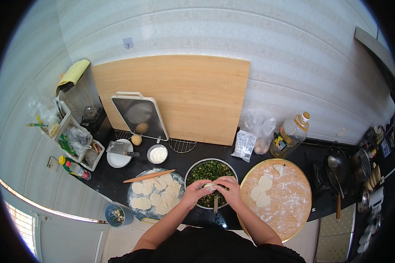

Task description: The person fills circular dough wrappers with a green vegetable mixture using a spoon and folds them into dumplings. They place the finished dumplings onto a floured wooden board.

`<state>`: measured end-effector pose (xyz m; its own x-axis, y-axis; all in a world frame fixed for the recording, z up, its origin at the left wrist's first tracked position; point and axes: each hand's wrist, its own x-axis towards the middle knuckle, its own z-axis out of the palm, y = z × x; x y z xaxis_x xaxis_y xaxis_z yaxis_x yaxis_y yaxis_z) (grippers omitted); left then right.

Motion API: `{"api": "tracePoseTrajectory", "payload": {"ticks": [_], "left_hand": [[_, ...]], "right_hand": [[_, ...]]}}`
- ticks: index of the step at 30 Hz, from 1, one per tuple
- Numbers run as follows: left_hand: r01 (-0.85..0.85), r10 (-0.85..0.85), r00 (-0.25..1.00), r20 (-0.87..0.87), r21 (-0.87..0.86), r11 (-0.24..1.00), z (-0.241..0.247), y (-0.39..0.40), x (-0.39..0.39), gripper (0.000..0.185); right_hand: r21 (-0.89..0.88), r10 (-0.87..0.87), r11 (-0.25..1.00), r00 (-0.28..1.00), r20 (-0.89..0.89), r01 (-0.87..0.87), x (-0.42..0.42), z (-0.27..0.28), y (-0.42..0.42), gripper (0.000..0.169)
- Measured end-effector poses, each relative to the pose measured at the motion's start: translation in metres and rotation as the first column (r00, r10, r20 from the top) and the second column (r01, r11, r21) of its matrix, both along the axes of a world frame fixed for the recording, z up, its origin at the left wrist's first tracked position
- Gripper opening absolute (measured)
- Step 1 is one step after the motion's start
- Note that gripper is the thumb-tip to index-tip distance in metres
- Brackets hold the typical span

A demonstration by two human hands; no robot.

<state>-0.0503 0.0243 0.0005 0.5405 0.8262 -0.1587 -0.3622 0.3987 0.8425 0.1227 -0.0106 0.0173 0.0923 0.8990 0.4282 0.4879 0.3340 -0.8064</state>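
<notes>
Between my left hand (195, 192) and my right hand (229, 190) is a small dough dumpling (210, 186), pinched by the fingers of both. Directly below them stands a round metal bowl (188, 171) of chopped green filling (212, 169). A utensil handle (216, 205) sticks over the bowl's near rim. To the left, several flat dough wrappers (155, 199) lie on a floured round board (133, 187), with a wooden rolling pin (148, 176) across its far side. On the round wooden board (283, 210) at right rest several wrappers (263, 199) and one folded dumpling (278, 169).
A bowl of white flour (158, 154) and a cleaver (118, 149) on a white plate (119, 161) are at back left. An oil bottle (289, 136) stands behind the right board. Farther right is a wok (337, 167). A blue bin (118, 215) sits below the counter's left edge.
</notes>
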Motion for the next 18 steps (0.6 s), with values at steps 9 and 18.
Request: {"api": "tracePoseTrajectory", "payload": {"ticks": [9, 18], "left_hand": [[0.033, -0.031, 0.999, -0.021, 0.067, 0.997, -0.006, 0.001, 0.0, 0.026], [-0.019, 0.033, 0.983, 0.179, -0.076, 0.997, 0.003, 0.002, -0.002, 0.026]], "right_hand": [[0.01, 0.016, 1.0, 1.0, 0.026, -0.016, -0.006, 0.002, -0.001, 0.017], [-0.003, -0.115, 0.993, 0.99, -0.085, 0.115, -0.009, 0.007, -0.016, 0.018]]}}
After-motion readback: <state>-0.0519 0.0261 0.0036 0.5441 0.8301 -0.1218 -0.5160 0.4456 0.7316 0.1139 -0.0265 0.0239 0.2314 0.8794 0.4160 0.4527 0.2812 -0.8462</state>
